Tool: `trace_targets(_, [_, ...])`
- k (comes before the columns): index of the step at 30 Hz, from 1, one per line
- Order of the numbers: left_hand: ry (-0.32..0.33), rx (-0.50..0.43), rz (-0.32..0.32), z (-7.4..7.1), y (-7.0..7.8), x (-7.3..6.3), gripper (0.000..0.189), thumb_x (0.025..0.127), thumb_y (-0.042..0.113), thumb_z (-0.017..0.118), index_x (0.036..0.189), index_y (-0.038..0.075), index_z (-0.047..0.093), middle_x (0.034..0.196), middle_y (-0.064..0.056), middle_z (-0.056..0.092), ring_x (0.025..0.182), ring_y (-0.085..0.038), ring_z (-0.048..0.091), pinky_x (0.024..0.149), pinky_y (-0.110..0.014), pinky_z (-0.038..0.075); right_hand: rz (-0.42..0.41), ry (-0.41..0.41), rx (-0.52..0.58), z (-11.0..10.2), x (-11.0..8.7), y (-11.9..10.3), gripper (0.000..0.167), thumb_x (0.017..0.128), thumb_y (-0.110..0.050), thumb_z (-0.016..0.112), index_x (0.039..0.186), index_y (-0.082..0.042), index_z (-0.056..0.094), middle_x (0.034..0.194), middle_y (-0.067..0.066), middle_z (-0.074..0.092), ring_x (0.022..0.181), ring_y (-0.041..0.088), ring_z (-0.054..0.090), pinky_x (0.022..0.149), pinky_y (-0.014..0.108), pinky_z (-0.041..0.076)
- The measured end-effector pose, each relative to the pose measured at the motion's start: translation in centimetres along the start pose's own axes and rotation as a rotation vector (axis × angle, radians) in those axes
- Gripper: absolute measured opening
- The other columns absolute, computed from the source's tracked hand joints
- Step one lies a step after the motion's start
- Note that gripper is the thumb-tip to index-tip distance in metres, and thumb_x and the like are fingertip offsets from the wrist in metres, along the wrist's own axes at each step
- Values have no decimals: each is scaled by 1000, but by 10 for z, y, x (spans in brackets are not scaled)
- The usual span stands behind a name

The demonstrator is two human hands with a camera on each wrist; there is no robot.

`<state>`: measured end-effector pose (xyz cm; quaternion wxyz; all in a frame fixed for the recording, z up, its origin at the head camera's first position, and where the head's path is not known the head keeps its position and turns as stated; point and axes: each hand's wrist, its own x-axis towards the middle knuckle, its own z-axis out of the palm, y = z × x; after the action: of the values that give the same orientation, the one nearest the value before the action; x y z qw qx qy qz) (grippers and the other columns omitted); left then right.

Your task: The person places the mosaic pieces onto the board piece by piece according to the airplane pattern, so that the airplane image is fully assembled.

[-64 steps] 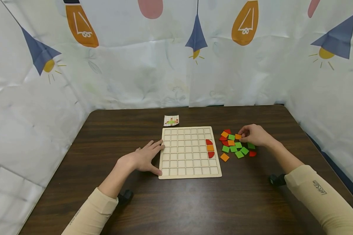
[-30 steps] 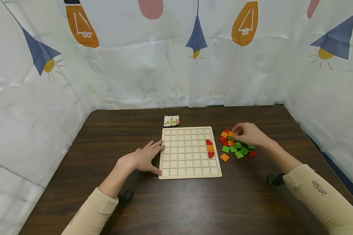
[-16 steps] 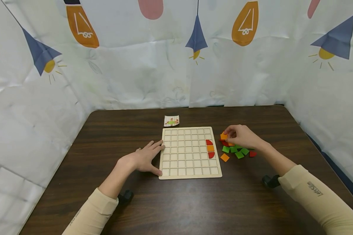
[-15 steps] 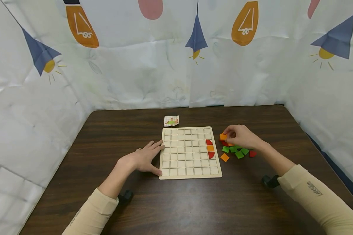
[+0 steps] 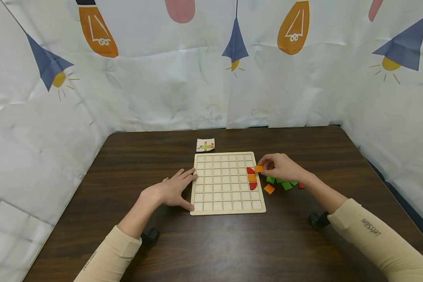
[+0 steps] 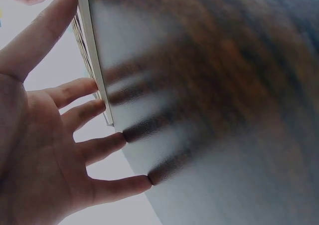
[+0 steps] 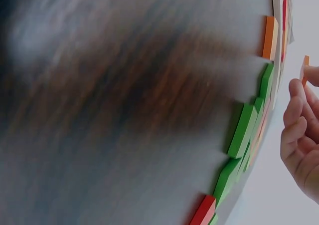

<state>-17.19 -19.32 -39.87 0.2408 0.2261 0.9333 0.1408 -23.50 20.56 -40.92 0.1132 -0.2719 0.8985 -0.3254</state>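
Note:
A pale wooden grid board (image 5: pixel 222 184) lies mid-table. Along its right side sit an orange square tile (image 5: pixel 252 178) and two red quarter-round tiles, one red tile (image 5: pixel 250 170) behind it and another red tile (image 5: pixel 253 186) in front. My left hand (image 5: pixel 172 188) rests with spread fingers at the board's left edge, thumb and fingertips touching the rim. Between thumb and fingers, my right hand (image 5: pixel 278 166) pinches an orange square tile (image 5: pixel 259 169) over the board's right edge. In the right wrist view this held orange tile (image 7: pixel 306 65) is raised above the table.
Right of the board lie loose tiles, partly hidden under my right hand: several green tiles (image 5: pixel 287 185), an orange tile (image 5: pixel 269 188) and a red tile (image 5: pixel 301 185). A small pattern card (image 5: pixel 205 145) lies behind the board. A printed curtain (image 5: pixel 211 90) hangs behind the table.
My right hand has carried the orange square tile left from the loose pile to the board's right edge. My left hand has stayed in place.

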Motion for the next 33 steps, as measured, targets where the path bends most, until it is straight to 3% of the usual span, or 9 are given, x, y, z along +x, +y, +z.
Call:
trace_targets(19, [3, 10, 7, 0, 0, 2, 104, 82, 48, 86, 162, 10, 31, 171, -10, 10, 155, -41, 7, 107, -80, 19, -68, -41, 42, 16, 5, -18, 22, 93, -13, 77, 112, -5, 71, 84, -6, 66, 76, 13, 62, 74, 33, 54])
trace_targets(33, [-3, 4, 1, -1, 2, 0, 104, 83, 48, 85, 162, 10, 30, 172, -10, 9, 155, -41, 6, 107, -80, 18, -80, -81, 54, 25, 15, -24, 19, 94, -14, 77, 108, -4, 70, 80, -3, 63, 73, 14, 59, 67, 31, 51])
